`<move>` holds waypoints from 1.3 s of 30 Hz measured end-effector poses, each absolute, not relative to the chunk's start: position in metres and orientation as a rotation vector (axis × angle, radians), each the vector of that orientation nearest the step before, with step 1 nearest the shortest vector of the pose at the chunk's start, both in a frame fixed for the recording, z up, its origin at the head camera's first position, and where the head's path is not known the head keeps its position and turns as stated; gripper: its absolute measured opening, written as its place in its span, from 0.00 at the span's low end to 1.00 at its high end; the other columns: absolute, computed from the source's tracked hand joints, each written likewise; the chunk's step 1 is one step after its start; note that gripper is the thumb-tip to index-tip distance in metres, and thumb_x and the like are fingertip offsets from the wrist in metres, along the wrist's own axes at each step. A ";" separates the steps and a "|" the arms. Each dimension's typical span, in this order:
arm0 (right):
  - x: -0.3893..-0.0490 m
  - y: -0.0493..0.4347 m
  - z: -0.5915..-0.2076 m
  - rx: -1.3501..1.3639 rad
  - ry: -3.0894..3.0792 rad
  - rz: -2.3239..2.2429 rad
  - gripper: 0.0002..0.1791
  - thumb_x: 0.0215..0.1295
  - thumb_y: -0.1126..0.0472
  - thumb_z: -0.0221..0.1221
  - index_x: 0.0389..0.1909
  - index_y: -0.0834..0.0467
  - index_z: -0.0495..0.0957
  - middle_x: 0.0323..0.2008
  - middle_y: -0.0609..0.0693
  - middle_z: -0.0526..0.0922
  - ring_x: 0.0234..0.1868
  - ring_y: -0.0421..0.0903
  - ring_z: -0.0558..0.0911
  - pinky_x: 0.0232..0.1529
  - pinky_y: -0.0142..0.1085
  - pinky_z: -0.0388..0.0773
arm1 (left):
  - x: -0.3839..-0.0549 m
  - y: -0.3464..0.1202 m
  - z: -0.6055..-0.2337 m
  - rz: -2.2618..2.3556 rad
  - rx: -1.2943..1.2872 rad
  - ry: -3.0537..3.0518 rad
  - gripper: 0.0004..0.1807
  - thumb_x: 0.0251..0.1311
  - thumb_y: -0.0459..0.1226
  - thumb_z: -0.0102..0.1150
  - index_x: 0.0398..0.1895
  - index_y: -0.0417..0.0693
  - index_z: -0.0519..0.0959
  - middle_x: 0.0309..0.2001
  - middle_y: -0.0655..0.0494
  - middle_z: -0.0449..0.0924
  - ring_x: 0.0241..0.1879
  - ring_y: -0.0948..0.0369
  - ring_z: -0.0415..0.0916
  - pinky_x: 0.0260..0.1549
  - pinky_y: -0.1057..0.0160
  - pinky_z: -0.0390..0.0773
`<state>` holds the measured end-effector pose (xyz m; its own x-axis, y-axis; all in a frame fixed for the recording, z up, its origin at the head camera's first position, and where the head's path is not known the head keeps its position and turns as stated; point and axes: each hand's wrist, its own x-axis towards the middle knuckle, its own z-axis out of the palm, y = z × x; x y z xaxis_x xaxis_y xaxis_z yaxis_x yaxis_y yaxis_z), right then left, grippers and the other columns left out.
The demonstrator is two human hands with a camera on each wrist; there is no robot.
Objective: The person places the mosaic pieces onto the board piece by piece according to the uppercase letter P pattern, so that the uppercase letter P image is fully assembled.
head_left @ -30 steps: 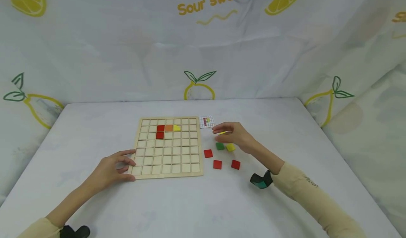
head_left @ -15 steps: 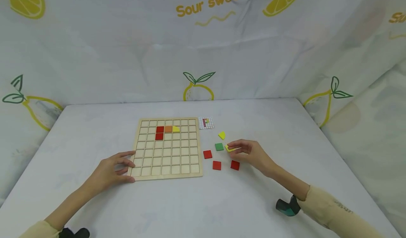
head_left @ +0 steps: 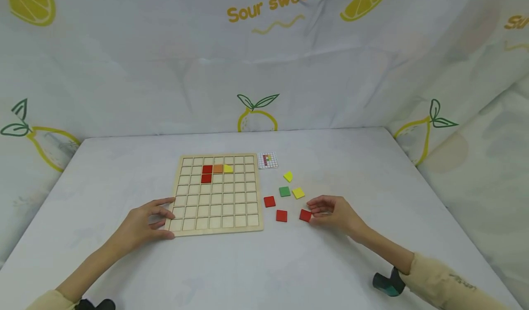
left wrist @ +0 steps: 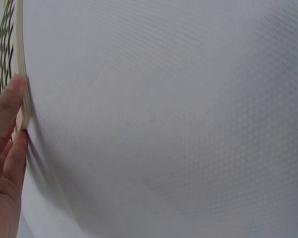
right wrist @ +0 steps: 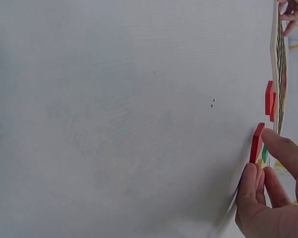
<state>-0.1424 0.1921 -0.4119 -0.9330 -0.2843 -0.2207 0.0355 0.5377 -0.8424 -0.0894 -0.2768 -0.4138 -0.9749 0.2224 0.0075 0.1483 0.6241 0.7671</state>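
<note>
A square wooden grid board (head_left: 208, 209) lies flat on the table, with two red tiles (head_left: 206, 174), an orange tile (head_left: 217, 168) and a yellow piece (head_left: 227, 168) in its cells. My left hand (head_left: 142, 225) rests at its near left corner, fingers along the left edge and thumb by the near edge. To the right, my right hand (head_left: 336, 213) is low over the table, thumb tip right at a loose red tile (head_left: 305, 215). In the right wrist view, that red tile (right wrist: 257, 143) shows between the thumb and fingers, which are slightly apart around it.
Other loose pieces lie between board and right hand: a red tile (head_left: 269, 201), another red tile (head_left: 281, 216), a green tile (head_left: 284, 191), a yellow tile (head_left: 298, 193) and a yellow rounded piece (head_left: 288, 176). A small pattern card (head_left: 267, 160) touches the board's far right side.
My right hand has come back from near the card, passed over the yellow tile and reached the rightmost red tile. The left hand stays at the board's corner.
</note>
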 end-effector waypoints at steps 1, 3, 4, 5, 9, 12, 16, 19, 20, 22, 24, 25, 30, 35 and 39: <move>-0.142 0.190 -0.412 -0.206 2.470 -1.334 0.21 0.54 0.67 0.69 0.49 0.67 0.77 0.43 0.57 0.83 0.41 0.50 0.83 0.43 0.31 0.86 | -0.089 -0.277 -0.414 1.284 0.318 2.753 0.20 0.35 0.37 0.79 0.34 0.42 0.82 0.63 0.42 0.70 0.53 0.45 0.75 0.42 0.68 0.85; -0.142 0.187 -0.411 -0.223 2.520 -1.288 0.21 0.52 0.67 0.70 0.48 0.66 0.78 0.42 0.56 0.83 0.40 0.49 0.83 0.42 0.32 0.86 | -0.089 -0.277 -0.414 1.281 0.320 2.756 0.20 0.35 0.37 0.79 0.34 0.42 0.82 0.63 0.42 0.70 0.53 0.45 0.76 0.42 0.68 0.85; -0.142 0.185 -0.411 -0.233 2.542 -1.267 0.21 0.51 0.67 0.71 0.47 0.66 0.79 0.41 0.56 0.83 0.39 0.49 0.83 0.42 0.32 0.86 | -0.089 -0.277 -0.413 1.280 0.322 2.757 0.20 0.35 0.37 0.79 0.34 0.42 0.82 0.63 0.42 0.70 0.52 0.45 0.76 0.42 0.68 0.85; -0.142 0.184 -0.411 -0.249 2.559 -1.251 0.21 0.51 0.68 0.71 0.47 0.65 0.79 0.41 0.56 0.83 0.39 0.48 0.83 0.42 0.33 0.86 | -0.089 -0.277 -0.414 1.278 0.324 2.758 0.20 0.35 0.37 0.79 0.34 0.42 0.82 0.63 0.42 0.70 0.52 0.45 0.76 0.42 0.68 0.85; -0.145 0.181 -0.412 -0.331 2.568 -1.233 0.21 0.51 0.68 0.71 0.48 0.64 0.79 0.43 0.56 0.83 0.42 0.49 0.83 0.44 0.34 0.86 | -0.089 -0.277 -0.414 1.294 0.329 2.755 0.20 0.35 0.36 0.79 0.34 0.42 0.82 0.63 0.42 0.70 0.52 0.45 0.76 0.42 0.68 0.85; -0.149 0.183 -0.412 -0.384 2.536 -1.233 0.22 0.52 0.69 0.70 0.50 0.64 0.78 0.45 0.57 0.83 0.44 0.50 0.83 0.45 0.35 0.86 | -0.089 -0.277 -0.414 1.301 0.338 2.754 0.20 0.35 0.36 0.79 0.34 0.42 0.81 0.63 0.42 0.70 0.52 0.45 0.76 0.43 0.69 0.84; -0.151 0.185 -0.412 -0.419 2.545 -1.183 0.22 0.52 0.68 0.70 0.49 0.65 0.79 0.45 0.56 0.83 0.43 0.49 0.82 0.46 0.35 0.86 | -0.090 -0.278 -0.414 1.287 0.344 2.758 0.20 0.35 0.37 0.79 0.34 0.42 0.81 0.63 0.42 0.70 0.53 0.45 0.75 0.43 0.69 0.84; -0.152 0.185 -0.412 -0.478 2.588 -1.118 0.18 0.51 0.69 0.70 0.45 0.63 0.81 0.42 0.54 0.83 0.41 0.48 0.82 0.46 0.36 0.86 | -0.089 -0.278 -0.414 1.289 0.336 2.751 0.20 0.35 0.37 0.79 0.35 0.41 0.82 0.63 0.42 0.69 0.54 0.44 0.75 0.43 0.68 0.84; -0.153 0.185 -0.413 -0.505 2.601 -1.097 0.17 0.52 0.70 0.70 0.44 0.63 0.82 0.41 0.53 0.83 0.41 0.48 0.82 0.45 0.36 0.86 | -0.089 -0.278 -0.414 1.291 0.332 2.748 0.20 0.35 0.36 0.79 0.35 0.41 0.82 0.64 0.42 0.69 0.54 0.44 0.75 0.43 0.68 0.84; -0.154 0.185 -0.413 -0.571 2.620 -1.066 0.15 0.52 0.71 0.69 0.42 0.62 0.83 0.40 0.52 0.83 0.40 0.47 0.82 0.45 0.36 0.86 | -0.089 -0.278 -0.414 1.298 0.328 2.741 0.20 0.36 0.36 0.79 0.35 0.41 0.81 0.64 0.42 0.69 0.54 0.44 0.74 0.43 0.68 0.84; -0.155 0.185 -0.412 -0.617 2.621 -1.055 0.13 0.52 0.71 0.69 0.40 0.62 0.83 0.39 0.52 0.82 0.39 0.47 0.81 0.44 0.35 0.86 | -0.089 -0.279 -0.414 1.301 0.331 2.740 0.20 0.36 0.36 0.79 0.35 0.41 0.81 0.64 0.41 0.69 0.54 0.44 0.74 0.44 0.68 0.84; -0.156 0.186 -0.412 -0.631 2.618 -1.054 0.13 0.52 0.70 0.69 0.41 0.62 0.82 0.38 0.51 0.82 0.38 0.47 0.81 0.43 0.34 0.86 | -0.089 -0.279 -0.414 1.304 0.334 2.741 0.20 0.36 0.36 0.79 0.35 0.41 0.81 0.64 0.41 0.69 0.54 0.44 0.75 0.44 0.68 0.84; -0.159 0.191 -0.409 -0.683 2.559 -1.090 0.14 0.54 0.67 0.69 0.43 0.63 0.80 0.38 0.51 0.82 0.37 0.44 0.81 0.43 0.30 0.85 | -0.090 -0.279 -0.414 1.315 0.346 2.746 0.20 0.36 0.35 0.78 0.34 0.41 0.81 0.63 0.41 0.69 0.54 0.43 0.74 0.44 0.68 0.84; -0.160 0.196 -0.405 -0.664 2.454 -1.181 0.16 0.56 0.66 0.68 0.46 0.65 0.79 0.41 0.54 0.83 0.38 0.44 0.82 0.44 0.26 0.84 | -0.090 -0.278 -0.413 1.298 0.345 2.753 0.20 0.36 0.36 0.79 0.34 0.41 0.82 0.63 0.41 0.70 0.53 0.44 0.75 0.43 0.69 0.84; -0.158 0.196 -0.401 -0.489 2.370 -1.311 0.18 0.57 0.65 0.67 0.48 0.66 0.80 0.45 0.58 0.82 0.43 0.49 0.82 0.46 0.28 0.84 | -0.089 -0.278 -0.413 1.287 0.344 2.762 0.20 0.35 0.36 0.79 0.34 0.42 0.82 0.63 0.42 0.70 0.53 0.45 0.76 0.42 0.70 0.84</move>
